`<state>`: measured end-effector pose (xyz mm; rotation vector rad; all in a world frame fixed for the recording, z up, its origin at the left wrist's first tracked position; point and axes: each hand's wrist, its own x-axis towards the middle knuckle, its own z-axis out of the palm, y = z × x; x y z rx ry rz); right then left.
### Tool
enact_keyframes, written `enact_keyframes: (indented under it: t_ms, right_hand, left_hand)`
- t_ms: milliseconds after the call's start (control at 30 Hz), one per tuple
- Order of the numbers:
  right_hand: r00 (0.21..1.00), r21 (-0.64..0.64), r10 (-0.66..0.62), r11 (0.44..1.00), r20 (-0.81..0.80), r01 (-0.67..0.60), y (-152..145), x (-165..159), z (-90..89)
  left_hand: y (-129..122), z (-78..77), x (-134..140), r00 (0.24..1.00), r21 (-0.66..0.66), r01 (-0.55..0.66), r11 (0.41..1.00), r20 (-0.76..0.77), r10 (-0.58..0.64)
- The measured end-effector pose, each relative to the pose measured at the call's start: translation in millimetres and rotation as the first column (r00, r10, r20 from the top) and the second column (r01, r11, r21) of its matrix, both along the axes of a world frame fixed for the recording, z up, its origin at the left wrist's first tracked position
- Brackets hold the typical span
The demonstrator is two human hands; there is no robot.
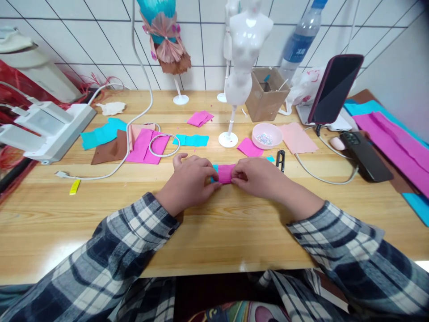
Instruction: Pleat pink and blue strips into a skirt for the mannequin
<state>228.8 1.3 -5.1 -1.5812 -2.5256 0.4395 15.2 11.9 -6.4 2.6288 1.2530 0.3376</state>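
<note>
A small strip of pink crepe paper (226, 173) lies on the wooden table, with a bit of blue crepe paper (215, 169) showing at its left end. My left hand (194, 179) pinches the left end, thumb and fingertips together at the blue edge. At the right end, my right hand (256, 175) is closed with its fingertips on the pink paper. My fingers cover both ends of the strip. A black snipper-like tool (280, 161) lies just beyond my right hand. A blue strip (191, 140) lies flat beyond my left hand.
A white mannequin (239, 58) stands ahead, beside a pink bowl of sequins (267, 136) and a cardboard box (267, 96). A white cable (147, 103) crosses the left side near a power strip (63, 134). Phones (365, 156) and folded paper (395, 143) lie right.
</note>
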Motion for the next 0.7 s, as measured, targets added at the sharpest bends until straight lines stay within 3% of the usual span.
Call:
enact_keyframes:
  t_ms: [133, 333, 500, 700]
  right_hand:
    - [1.000, -0.064, -0.017, 0.998, 0.011, 0.018, 2.1, 0.4, 2.4]
    - [0.996, -0.285, -0.077, 0.956, -0.038, 0.063, 14.2, 2.3, 10.0]
    - [0.995, -0.391, -0.104, 0.916, -0.010, 0.092, 23.5, 1.8, 17.6]
    - [0.995, -0.406, -0.102, 0.908, 0.021, 0.101, 27.0, 2.0, 18.6]
  left_hand:
    - [5.1, -3.3, 1.3, 1.000, -0.026, 0.000, 1.000, -0.001, 0.000]
    - [17.3, -0.1, 3.8, 0.998, -0.217, -0.053, 0.975, 0.017, 0.058]
    - [18.1, -1.6, 4.9, 0.997, -0.174, -0.048, 0.984, 0.044, 0.057]
    - [14.4, -6.3, 6.0, 0.996, -0.154, -0.075, 0.985, 0.043, 0.082]
